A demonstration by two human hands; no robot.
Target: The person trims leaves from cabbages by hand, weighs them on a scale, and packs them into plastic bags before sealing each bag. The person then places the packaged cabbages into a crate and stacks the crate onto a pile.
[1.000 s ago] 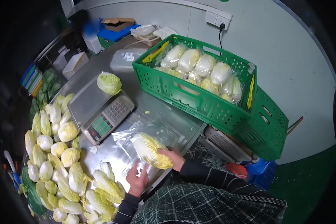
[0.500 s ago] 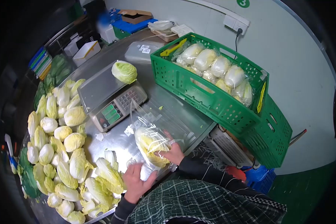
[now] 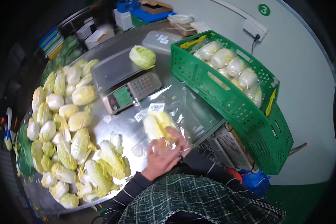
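Observation:
A napa cabbage point(image 3: 152, 126) lies inside a clear plastic bag point(image 3: 180, 116) on the metal table, just before my body. My right hand point(image 3: 181, 141) grips the bagged cabbage at its near right side, fingers bent over it. My left hand point(image 3: 161, 158) is at the near end, its fingers closed on the gathered film beside my right hand; the fingertips are partly hidden and blurred. A white printed label point(image 3: 156, 107) shows at the bag's far end, with another label beside it.
A scale point(image 3: 128, 93) with one cabbage point(image 3: 142, 57) on its platform stands beyond the bag. Many loose cabbages point(image 3: 80, 121) are heaped at left. At right, a green crate point(image 3: 220, 99) holds several wrapped cabbages. Trimmed leaves point(image 3: 112, 158) lie left of my hands.
My left hand has moved right and in against the bag's near end, beside my right hand. The bagged cabbage has been turned more upright in view. The whole view has shifted slightly.

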